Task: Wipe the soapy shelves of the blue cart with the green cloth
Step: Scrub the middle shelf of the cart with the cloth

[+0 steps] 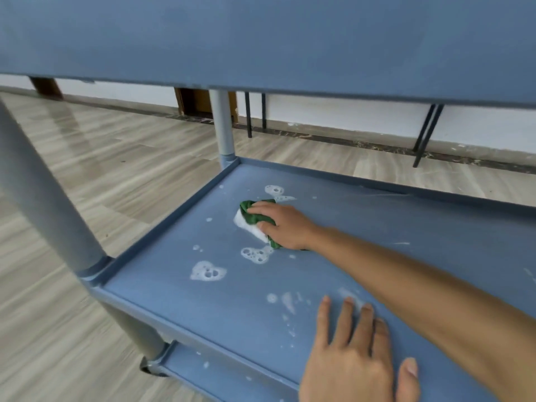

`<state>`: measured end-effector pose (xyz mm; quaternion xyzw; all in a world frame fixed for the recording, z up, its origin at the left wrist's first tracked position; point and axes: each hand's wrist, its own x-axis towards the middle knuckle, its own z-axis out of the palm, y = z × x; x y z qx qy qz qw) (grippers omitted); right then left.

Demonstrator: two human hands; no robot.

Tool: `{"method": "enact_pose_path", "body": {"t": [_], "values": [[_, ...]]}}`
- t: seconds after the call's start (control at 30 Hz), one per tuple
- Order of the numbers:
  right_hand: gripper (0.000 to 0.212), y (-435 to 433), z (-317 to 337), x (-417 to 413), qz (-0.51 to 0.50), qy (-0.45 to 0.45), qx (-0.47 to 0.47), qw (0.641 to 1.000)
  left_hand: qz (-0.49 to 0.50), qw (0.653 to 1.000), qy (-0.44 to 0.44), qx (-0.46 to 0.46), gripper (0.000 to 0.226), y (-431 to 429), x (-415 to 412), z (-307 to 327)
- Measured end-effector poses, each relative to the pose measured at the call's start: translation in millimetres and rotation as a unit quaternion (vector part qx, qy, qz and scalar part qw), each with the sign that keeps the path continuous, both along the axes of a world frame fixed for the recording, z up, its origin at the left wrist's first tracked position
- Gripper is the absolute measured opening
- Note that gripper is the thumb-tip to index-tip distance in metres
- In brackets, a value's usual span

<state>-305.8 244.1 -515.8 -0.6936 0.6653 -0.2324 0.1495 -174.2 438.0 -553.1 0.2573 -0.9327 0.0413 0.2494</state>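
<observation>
The blue cart's middle shelf [377, 227] is dotted with soap foam: a patch [207, 271] near the front left, another [256, 254] just in front of the cloth, and a third [275, 191] behind it. My right hand [285, 226] reaches in from the right and grips the bunched green cloth [255, 216] against the shelf. A wad of white foam [246, 226] is piled at the cloth's left edge. My left hand [356, 352] lies flat on the shelf's front part, fingers spread.
The cart's top shelf [261, 39] hangs close above and fills the upper view. Grey posts stand at the near left corner [43, 198] and the far left corner [222, 126]. The bottom shelf [220, 375] shows below, flecked with foam. Black furniture legs [426, 132] stand on the wooden floor [116, 158] by the wall.
</observation>
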Motion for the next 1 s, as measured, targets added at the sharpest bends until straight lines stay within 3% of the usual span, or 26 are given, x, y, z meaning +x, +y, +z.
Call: {"method": "enact_pose_path", "body": {"t": [0.17, 0.33, 0.4, 0.53, 0.67, 0.87, 1.0], "values": [[0.046, 9.2, 5.4, 57.2, 0.056, -0.075, 0.009, 0.996, -0.02, 0.999, -0.031, 0.026, 0.052, -3.8, 2.7, 4.7], [0.039, 38.5, 24.8, 68.7, 0.021, -0.342, 0.008, 0.939, -0.025, 0.998, -0.021, 0.054, 0.049, -4.0, 8.9, 8.5], [0.04, 57.7, 40.5, 45.5, -0.01, -0.405, -0.007, 0.914, -0.019, 0.998, -0.018, 0.058, 0.052, -0.7, 9.6, 9.0], [0.037, 119.6, 68.3, -38.3, -0.078, -0.395, -0.068, 0.913, -0.012, 0.998, -0.011, 0.065, 0.056, 1.4, 13.1, 12.3], [0.039, 217.6, 80.9, -131.9, -0.211, -0.328, -0.088, 0.917, -0.033, 0.997, -0.01, 0.071, 0.059, 0.4, 13.0, 11.1], [0.019, 335.2, 67.0, -194.1, -0.38, -0.287, -0.118, 0.871, -0.047, 0.995, -0.017, 0.086, 0.06, -1.9, 19.1, 9.5], [0.045, 369.3, 49.6, -185.4, -0.456, -0.301, -0.104, 0.831, -0.055, 0.994, -0.007, 0.097, 0.063, 3.9, 13.9, 10.1]]}}
